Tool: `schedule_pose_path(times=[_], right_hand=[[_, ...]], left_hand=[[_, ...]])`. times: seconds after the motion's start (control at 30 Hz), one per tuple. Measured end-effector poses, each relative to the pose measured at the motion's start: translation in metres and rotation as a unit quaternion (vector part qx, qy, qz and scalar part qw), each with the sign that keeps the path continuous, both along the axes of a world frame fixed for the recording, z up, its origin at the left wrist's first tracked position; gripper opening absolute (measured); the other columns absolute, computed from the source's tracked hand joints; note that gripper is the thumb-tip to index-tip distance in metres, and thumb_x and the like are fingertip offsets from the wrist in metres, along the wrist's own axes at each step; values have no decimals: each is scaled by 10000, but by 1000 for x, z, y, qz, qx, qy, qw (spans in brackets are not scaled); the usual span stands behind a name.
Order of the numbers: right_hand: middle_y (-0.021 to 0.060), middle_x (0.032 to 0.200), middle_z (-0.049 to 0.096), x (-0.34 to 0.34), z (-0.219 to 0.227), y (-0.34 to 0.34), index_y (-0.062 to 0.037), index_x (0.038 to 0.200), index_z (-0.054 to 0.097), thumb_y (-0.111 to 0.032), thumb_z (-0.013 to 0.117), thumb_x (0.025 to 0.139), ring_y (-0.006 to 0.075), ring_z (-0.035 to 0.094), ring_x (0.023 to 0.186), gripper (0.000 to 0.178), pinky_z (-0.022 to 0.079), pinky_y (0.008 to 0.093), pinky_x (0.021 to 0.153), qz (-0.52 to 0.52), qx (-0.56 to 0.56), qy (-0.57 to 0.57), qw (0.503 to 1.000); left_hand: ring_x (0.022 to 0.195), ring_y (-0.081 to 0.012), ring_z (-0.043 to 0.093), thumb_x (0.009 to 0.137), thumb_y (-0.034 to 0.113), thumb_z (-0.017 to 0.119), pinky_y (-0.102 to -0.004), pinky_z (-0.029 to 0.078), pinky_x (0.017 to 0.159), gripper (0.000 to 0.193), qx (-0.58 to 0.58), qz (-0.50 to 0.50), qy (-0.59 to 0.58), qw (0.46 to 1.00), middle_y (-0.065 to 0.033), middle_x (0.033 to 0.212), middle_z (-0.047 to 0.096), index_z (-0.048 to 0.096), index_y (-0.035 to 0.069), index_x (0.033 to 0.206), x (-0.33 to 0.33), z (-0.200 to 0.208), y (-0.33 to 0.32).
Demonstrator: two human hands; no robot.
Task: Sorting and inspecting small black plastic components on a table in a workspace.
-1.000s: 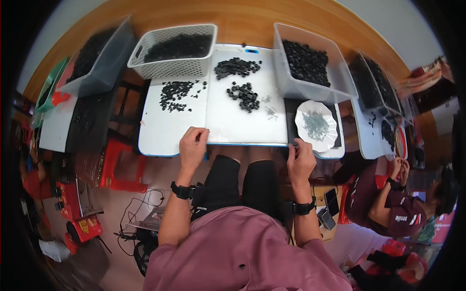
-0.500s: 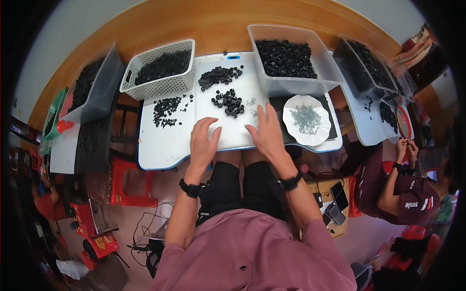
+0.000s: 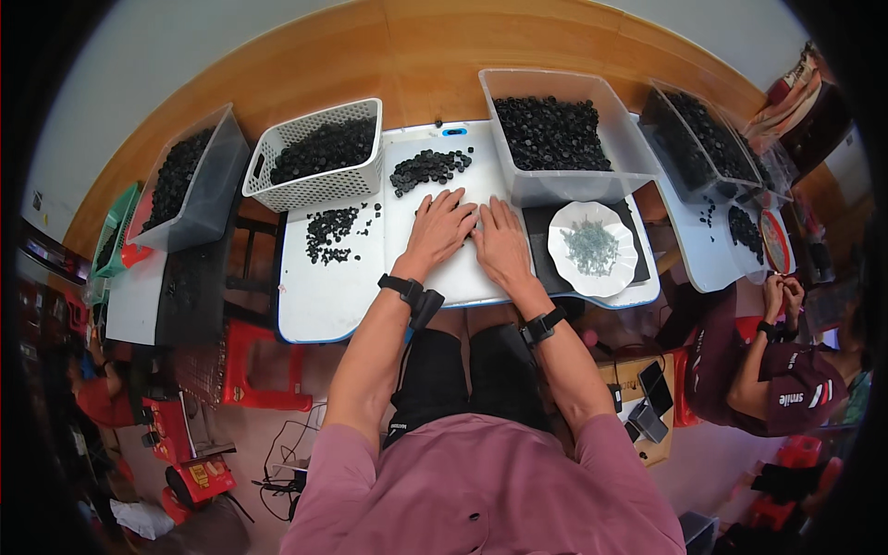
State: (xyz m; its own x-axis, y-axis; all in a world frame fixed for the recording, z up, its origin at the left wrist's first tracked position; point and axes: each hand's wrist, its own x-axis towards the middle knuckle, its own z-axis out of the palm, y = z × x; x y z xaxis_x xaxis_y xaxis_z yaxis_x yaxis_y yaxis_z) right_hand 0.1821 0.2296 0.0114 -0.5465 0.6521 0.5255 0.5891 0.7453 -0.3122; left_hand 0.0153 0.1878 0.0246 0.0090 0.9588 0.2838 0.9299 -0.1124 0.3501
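Note:
My left hand (image 3: 440,231) lies palm down over the middle of the white table, fingers stretched forward. It covers most of a small heap of black cap-like parts, of which only bits show at its edge. Beside it my right hand (image 3: 500,243) rests flat, fingers forward, with the two hands nearly touching. A loose pile of black parts (image 3: 429,170) lies just beyond my fingertips. Smaller black pieces (image 3: 331,233) are scattered to the left. To the right, a white scalloped plate (image 3: 566,268) bears a heap of small pale-green slivers (image 3: 592,246).
At the back stand a white perforated basket (image 3: 319,190) and a clear bin (image 3: 583,188), both holding black parts. More bins (image 3: 208,199) flank the table. A person (image 3: 786,384) works at a neighbouring table on the right. A red stool (image 3: 264,370) stands at lower left.
Both hands have moved forward and inward onto the middle heap of black parts, which they now mostly hide. The scene sits slightly lower in view.

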Motion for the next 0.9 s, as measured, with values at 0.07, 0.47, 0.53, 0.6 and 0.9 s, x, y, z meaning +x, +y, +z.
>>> schedule_pose_path(times=[0.07,0.47,0.53,0.6,0.9], right_hand=[[269,1419,549,2,-6,-3,59,1321,565,-140,666,947,446,493,1356,436,397,509,1148,18,-54,13,998],[202,1210,668,10,-8,-11,34,1110,693,23,633,901,395,597,1205,217,480,455,1051,66,-57,113,990],[198,1182,677,10,-9,-12,36,1083,702,37,636,890,395,607,1179,204,490,454,1033,66,-63,123,988],[191,1143,687,11,-6,-11,30,1057,712,65,633,871,392,620,1142,205,510,456,995,61,-68,139,986],[175,1127,698,24,11,-10,-8,1066,711,74,630,874,379,634,1082,224,512,445,944,5,-69,249,966]], left_hand=[[1394,-354,485,1034,324,575,-520,345,1154,373,44,1,-8,999,-150,1476,571,679,108,1319,-4,-1,-5],[1418,-321,480,955,411,683,-580,259,1210,376,72,-24,4,997,-87,1445,609,705,201,1266,3,-8,-40],[1388,-307,505,945,401,698,-573,265,1205,356,80,-24,-7,996,-75,1390,639,713,187,1230,1,-12,-43],[1378,-302,513,938,396,708,-567,271,1200,340,92,-21,-24,995,-73,1364,649,719,181,1201,5,-7,-47],[1310,-299,558,889,251,754,-508,317,1164,245,160,12,-62,985,-85,1277,680,739,136,1104,14,-6,-52]])
